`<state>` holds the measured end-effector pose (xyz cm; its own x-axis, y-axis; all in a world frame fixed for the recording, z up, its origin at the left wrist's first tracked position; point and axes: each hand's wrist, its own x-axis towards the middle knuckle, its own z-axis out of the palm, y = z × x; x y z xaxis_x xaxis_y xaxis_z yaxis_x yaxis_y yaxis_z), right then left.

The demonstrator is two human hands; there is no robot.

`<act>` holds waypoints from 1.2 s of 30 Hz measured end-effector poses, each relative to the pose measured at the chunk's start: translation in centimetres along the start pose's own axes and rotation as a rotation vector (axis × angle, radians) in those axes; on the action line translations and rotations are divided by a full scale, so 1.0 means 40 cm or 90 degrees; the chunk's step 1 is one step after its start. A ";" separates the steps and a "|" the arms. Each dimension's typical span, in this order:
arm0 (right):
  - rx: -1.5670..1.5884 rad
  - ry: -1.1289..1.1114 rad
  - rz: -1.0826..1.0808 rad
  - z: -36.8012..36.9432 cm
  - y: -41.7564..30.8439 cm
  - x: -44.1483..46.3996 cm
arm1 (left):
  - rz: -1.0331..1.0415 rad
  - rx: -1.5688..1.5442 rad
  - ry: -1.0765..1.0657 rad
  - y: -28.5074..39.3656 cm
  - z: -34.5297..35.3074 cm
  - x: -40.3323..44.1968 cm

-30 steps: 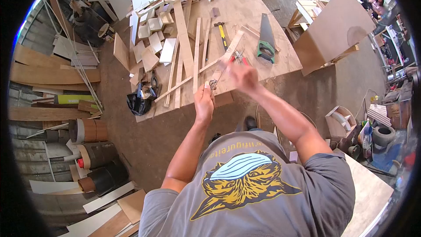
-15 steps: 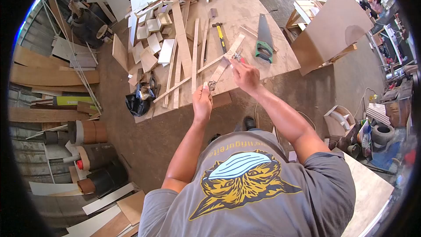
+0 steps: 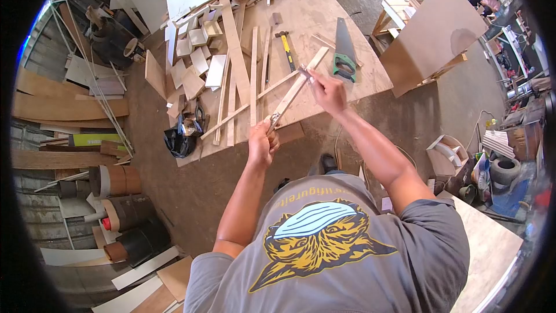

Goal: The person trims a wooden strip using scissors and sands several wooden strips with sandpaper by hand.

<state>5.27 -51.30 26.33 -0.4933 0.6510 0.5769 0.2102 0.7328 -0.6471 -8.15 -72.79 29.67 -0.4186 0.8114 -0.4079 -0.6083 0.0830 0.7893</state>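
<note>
My left hand is closed around the near end of a pale wooden strip, at the table's front edge. Just above its fingers, a small patterned or metallic-looking patch shows on the strip; its kind is unclear. My right hand is closed on a small dark piece, too small to identify, held against or just over the strip's middle. A thin wooden stick crosses beneath the strip. Beyond lie a yellow-and-black hammer and a green-handled handsaw.
Wood offcuts and long strips pile up on the left and back of the worktable. A black bag sits at its left corner. A large brown panel stands on the right. Someone sits in the far right background.
My right hand has shifted slightly right and down, its fingers turned around the dark piece. My left hand has moved a little down and left, and the strip has tilted with it.
</note>
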 end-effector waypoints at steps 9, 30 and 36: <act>0.601 -0.011 0.334 0.015 -0.086 0.048 | 0.108 0.169 -0.166 -0.053 -0.069 0.003; -0.046 -0.078 -0.341 -0.039 -0.162 -0.010 | 0.046 0.327 -0.072 0.054 0.080 0.023; -0.045 -0.016 -0.298 0.001 -0.087 0.010 | 0.057 0.397 -0.069 0.052 0.081 0.012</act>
<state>4.31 -53.59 28.78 -0.5692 0.2435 0.7853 0.0176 0.9585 -0.2844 -7.42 -70.37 32.59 -0.3597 0.8817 -0.3053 -0.0544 0.3068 0.9502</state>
